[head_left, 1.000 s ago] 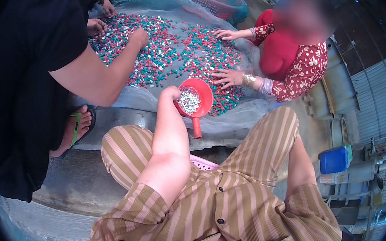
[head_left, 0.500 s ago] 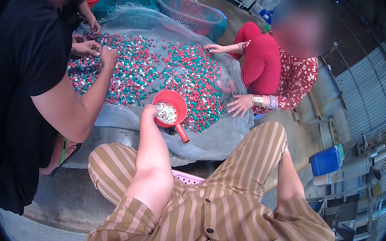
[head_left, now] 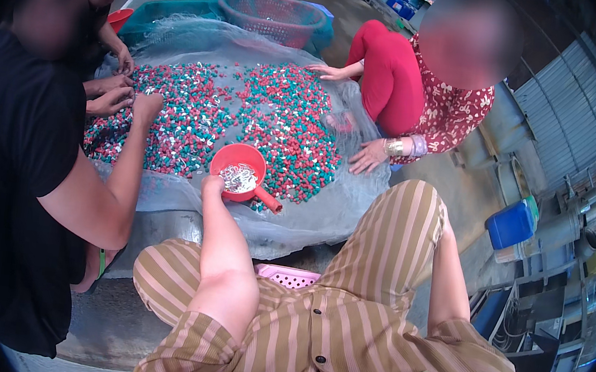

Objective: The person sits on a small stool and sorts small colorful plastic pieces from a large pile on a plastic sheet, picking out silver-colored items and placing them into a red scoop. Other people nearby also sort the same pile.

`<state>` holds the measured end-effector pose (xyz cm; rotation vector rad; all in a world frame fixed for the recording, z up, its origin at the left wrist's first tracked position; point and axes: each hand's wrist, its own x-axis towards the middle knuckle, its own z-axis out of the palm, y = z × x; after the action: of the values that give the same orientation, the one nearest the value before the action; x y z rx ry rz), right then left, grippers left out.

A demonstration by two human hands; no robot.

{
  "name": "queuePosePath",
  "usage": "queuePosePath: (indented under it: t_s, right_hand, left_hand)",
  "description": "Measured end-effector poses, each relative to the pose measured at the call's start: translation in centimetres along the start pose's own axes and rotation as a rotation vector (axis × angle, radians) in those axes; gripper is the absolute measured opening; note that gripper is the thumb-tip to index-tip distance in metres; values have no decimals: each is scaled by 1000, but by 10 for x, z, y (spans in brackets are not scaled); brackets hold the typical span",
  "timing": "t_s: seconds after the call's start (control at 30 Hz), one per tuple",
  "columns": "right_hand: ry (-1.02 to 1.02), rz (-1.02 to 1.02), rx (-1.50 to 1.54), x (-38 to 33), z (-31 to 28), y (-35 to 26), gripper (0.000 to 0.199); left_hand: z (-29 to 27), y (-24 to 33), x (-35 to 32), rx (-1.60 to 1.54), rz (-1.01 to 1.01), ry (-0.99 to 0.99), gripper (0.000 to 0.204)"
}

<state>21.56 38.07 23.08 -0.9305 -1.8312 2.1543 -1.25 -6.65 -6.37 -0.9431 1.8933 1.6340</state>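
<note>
My left hand [head_left: 212, 186] is closed at the near-left rim of a red plastic dipper [head_left: 260, 159]. Its fingers are partly hidden, but they seem to grip that rim. Inside the dipper lies a heap of small white curved pieces [head_left: 239, 178]. The dipper's short handle [head_left: 268, 200] points toward me and to the right. Under and around it spreads a pile of small red, green and white pieces [head_left: 287, 116] on a translucent sheet [head_left: 293, 233]. My right forearm [head_left: 450, 275] rises behind my striped right knee, and the hand is hidden there.
A person in black [head_left: 32, 158] works over the pile at left, with another person's hands beyond. Across at right squats a person in red [head_left: 389, 79], palms on the sheet. Far back stands a mesh basket [head_left: 272, 18]; a pink perforated tray [head_left: 288, 277] sits before me.
The whole view has shifted a little, so most things appear farther left. My left hand and the dipper keep about the same place at the pile's near edge.
</note>
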Motion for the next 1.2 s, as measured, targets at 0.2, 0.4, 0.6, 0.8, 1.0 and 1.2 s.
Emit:
queuePosePath:
  t_s: [0.2,0.4,0.6,0.8,1.0,1.2]
  right_hand:
    - [-45,-17,-4,32,20,10,27]
    - [16,9,-9,54,5,31,26]
    - [-4,13,4,62,13,32,25]
    - [19,-17,13,39,-8,22,24]
    - [27,-73,12,23,-10,8,23]
    - [49,-113,14,8,-26,10,22]
  left_hand:
    - [-1,-6,51,101,2,245,31]
    - [27,-1,-9,-99,7,208,28]
    - [21,0,-1,-121,36,248,29]
    - [36,-3,14,-121,23,259,32]
    - [39,-5,20,-86,0,204,38]
    - [26,14,-45,-87,-59,364,56]
